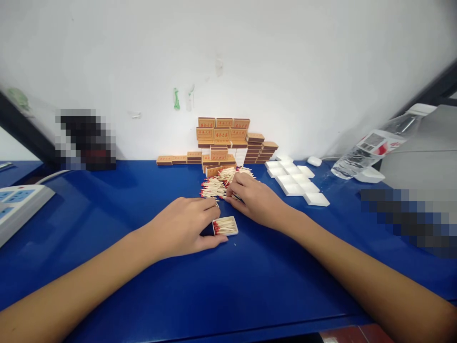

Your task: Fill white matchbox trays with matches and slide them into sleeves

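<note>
- One tray [235, 225] of matches [225, 226] lies on the blue table [228, 290], just in front of me, the red heads at its left end.
- My left hand [182, 226] arches around the tray's left end, thumb stretched along the near side and fingers bent beyond the far side; I cannot tell how firmly it presses, or whether it grips the tray at all.
- My right hand [254, 197] is at the near right of a loose pile [213, 187], its fingers curled down with the tips drawn together among the sticks; what they pinch is mostly hidden, so I cannot tell if they have closed on any.
- The pile sits beyond the tray, its red heads pointing mostly left.
- Behind the pile, boxes [222, 135] are stacked near the wall [285, 71], tallest in the middle, with a low row running left.
- To the right of the pile, white trays [291, 180] lie clustered together.
- Farther right, a bottle [374, 145] leans, and a small white case [314, 161] rests near the wall.
- At far left stands a power strip [26, 205].
</note>
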Tool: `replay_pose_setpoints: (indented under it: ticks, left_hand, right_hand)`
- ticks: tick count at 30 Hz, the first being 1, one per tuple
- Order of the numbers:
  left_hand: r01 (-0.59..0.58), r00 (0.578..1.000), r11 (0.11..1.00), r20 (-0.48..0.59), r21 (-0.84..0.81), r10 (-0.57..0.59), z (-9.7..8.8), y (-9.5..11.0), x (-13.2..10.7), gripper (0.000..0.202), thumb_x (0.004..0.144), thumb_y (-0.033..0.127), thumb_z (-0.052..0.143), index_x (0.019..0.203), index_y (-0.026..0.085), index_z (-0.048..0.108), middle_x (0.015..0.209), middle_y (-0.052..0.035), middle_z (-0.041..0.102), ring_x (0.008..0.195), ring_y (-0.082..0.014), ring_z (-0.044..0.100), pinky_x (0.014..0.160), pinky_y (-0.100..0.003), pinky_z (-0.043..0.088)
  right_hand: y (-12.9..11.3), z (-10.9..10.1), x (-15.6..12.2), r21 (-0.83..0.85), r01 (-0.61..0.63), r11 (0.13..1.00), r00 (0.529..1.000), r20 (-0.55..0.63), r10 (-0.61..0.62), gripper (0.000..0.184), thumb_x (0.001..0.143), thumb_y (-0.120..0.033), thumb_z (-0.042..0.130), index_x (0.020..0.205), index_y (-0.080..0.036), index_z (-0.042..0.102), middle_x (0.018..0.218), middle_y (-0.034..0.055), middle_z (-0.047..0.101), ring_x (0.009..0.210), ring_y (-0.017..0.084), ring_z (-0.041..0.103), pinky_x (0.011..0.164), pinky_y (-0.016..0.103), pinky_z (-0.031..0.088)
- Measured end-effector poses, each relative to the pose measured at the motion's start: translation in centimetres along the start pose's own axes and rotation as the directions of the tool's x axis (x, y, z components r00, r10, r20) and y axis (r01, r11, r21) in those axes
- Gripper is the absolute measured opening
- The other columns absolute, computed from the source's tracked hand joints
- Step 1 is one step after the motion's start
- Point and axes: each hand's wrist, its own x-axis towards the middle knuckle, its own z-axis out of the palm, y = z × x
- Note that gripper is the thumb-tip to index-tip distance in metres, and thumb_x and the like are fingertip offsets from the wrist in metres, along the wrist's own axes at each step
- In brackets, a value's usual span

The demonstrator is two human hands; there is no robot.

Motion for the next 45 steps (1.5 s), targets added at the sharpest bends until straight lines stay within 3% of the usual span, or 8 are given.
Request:
replay_pose_setpoints:
  ticks: [5, 14, 20, 23, 28, 34, 38, 45]
  left_hand:
    - [-0.005, 1.0, 1.0, 0.001, 0.008, 0.005, -0.1, 0.0, 0.0, 0.034, 0.1, 0.05, 0.064, 0.089, 0.018, 0.066, 0.089, -0.0019, 0.069, 0.078, -0.0197, 0.068, 0.063, -0.034, 0.044]
    - [-0.004, 1.0, 1.0, -0.007, -0.005, 0.004, 0.0, -0.1, -0.1, 0.032, 0.1, 0.049, 0.065, 0.09, 0.018, 0.066, 0.09, -0.0018, 0.07, 0.078, -0.0191, 0.069, 0.065, -0.033, 0.045]
    - [0.028, 1.0, 1.0, -0.003, -0.015, -0.028, 0.0, -0.3, 0.0, 0.033, 0.099, 0.05, 0.066, 0.092, 0.018, 0.068, 0.093, -0.0028, 0.071, 0.08, -0.0205, 0.07, 0.065, -0.033, 0.046]
    - [0.048, 0.999, 0.998, 0.003, -0.028, -0.048, 0.1, -0.4, 0.0, 0.033, 0.099, 0.05, 0.066, 0.094, 0.018, 0.069, 0.092, -0.0033, 0.071, 0.081, -0.0215, 0.07, 0.065, -0.033, 0.047]
    - [0.051, 0.999, 0.998, -0.017, -0.032, -0.051, 0.2, -0.4, 0.1, 0.032, 0.099, 0.049, 0.066, 0.093, 0.018, 0.068, 0.09, -0.0026, 0.07, 0.079, -0.0215, 0.07, 0.064, -0.034, 0.047]
    - [0.051, 0.999, 0.998, -0.018, -0.022, -0.051, 0.2, -0.4, 0.0, 0.034, 0.099, 0.051, 0.065, 0.1, 0.018, 0.071, 0.093, -0.003, 0.072, 0.083, -0.0229, 0.071, 0.067, -0.035, 0.048]
    - [0.051, 0.999, 0.999, -0.017, -0.013, -0.051, 0.2, -0.4, 0.0, 0.034, 0.1, 0.051, 0.064, 0.1, 0.018, 0.071, 0.093, -0.003, 0.072, 0.083, -0.023, 0.071, 0.066, -0.035, 0.047]
    - [0.05, 0.999, 0.999, -0.011, -0.001, -0.05, 0.2, -0.4, 0.1, 0.035, 0.1, 0.052, 0.065, 0.094, 0.018, 0.069, 0.092, -0.0032, 0.071, 0.081, -0.0226, 0.07, 0.064, -0.034, 0.044]
  right_hand:
    - [0.3, -0.2, -0.3, -0.138, 0.053, 0.989, 0.998, 0.037, -0.049, 0.021, 0.107, -0.023, 0.049, 0.103, -0.012, 0.066, 0.104, 0.014, 0.061, 0.092, 0.024, 0.058, 0.082, 0.037, 0.052]
    - [0.8, -0.5, -0.3, -0.154, 0.026, 0.988, 0.996, 0.087, -0.013, 0.018, 0.106, -0.02, 0.05, 0.105, -0.012, 0.066, 0.108, 0.0149, 0.063, 0.093, 0.024, 0.061, 0.077, 0.035, 0.053]
    - [0.4, -2.1, -1.0, 0.085, -0.012, 0.996, 0.998, 0.065, 0.006, 0.012, 0.104, -0.023, 0.055, 0.098, -0.017, 0.064, 0.102, 0.0083, 0.062, 0.089, 0.02, 0.061, 0.078, 0.034, 0.05]
    - [-1.4, -3.4, -1.6, 0.245, -0.04, 0.969, 0.988, 0.153, 0.003, 0.005, 0.101, -0.022, 0.063, 0.097, -0.02, 0.065, 0.099, 0.0036, 0.061, 0.083, 0.017, 0.06, 0.073, 0.03, 0.047]
    - [-3.7, -4.1, -1.8, 0.255, -0.01, 0.967, 0.973, 0.224, -0.049, 0.006, 0.102, -0.023, 0.065, 0.101, -0.018, 0.069, 0.104, 0.0057, 0.063, 0.088, 0.018, 0.062, 0.076, 0.031, 0.048]
    - [-0.8, -3.3, -2.0, 0.147, -0.141, 0.979, 0.986, 0.106, 0.126, 0.008, 0.103, -0.024, 0.064, 0.099, -0.019, 0.068, 0.102, 0.006, 0.064, 0.086, 0.019, 0.061, 0.075, 0.032, 0.046]
    - [0.5, -2.4, -2.0, 0.156, -0.183, 0.971, 0.974, 0.164, 0.157, 0.009, 0.102, -0.028, 0.066, 0.098, -0.02, 0.066, 0.1, 0.0057, 0.065, 0.094, 0.021, 0.062, 0.08, 0.034, 0.048]
    - [0.5, -1.6, -1.4, 0.163, -0.192, 0.968, 0.965, 0.21, 0.156, 0.013, 0.107, -0.023, 0.058, 0.096, -0.018, 0.061, 0.099, 0.0075, 0.065, 0.092, 0.021, 0.061, 0.08, 0.033, 0.048]
